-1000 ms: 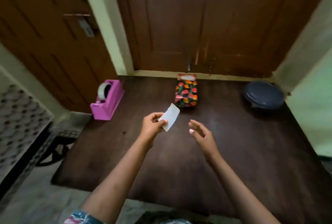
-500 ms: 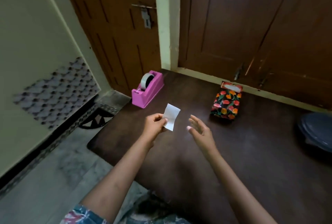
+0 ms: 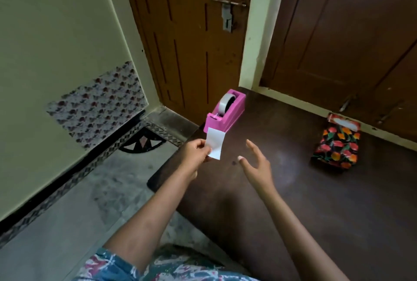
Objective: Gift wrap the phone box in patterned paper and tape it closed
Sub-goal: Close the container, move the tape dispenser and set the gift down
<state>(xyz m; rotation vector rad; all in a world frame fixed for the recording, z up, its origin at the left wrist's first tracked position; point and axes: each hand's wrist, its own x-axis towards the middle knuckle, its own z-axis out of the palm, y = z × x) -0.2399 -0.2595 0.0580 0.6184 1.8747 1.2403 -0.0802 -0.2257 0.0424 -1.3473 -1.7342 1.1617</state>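
Note:
The phone box [image 3: 335, 144], wrapped in black paper with red and orange flowers, lies on the dark brown table [image 3: 304, 201] at the far right, near the door. A pink tape dispenser [image 3: 228, 112] with a roll of clear tape stands at the table's far left corner. My left hand [image 3: 195, 153] pinches a small white slip of paper [image 3: 215, 142] just in front of the dispenser. My right hand [image 3: 257, 163] hovers over the table beside it, fingers spread and holding nothing.
Brown wooden doors [image 3: 191, 44] stand behind the table. The table's left edge drops to a grey tiled floor [image 3: 79, 208] with a patterned border. A pale green wall [image 3: 56, 32] with a butterfly-print patch is on the left.
The view has swung left, so the wrapped box now sits far right and the dispenser near centre. Both hands keep their pose, the left still pinching the white slip.

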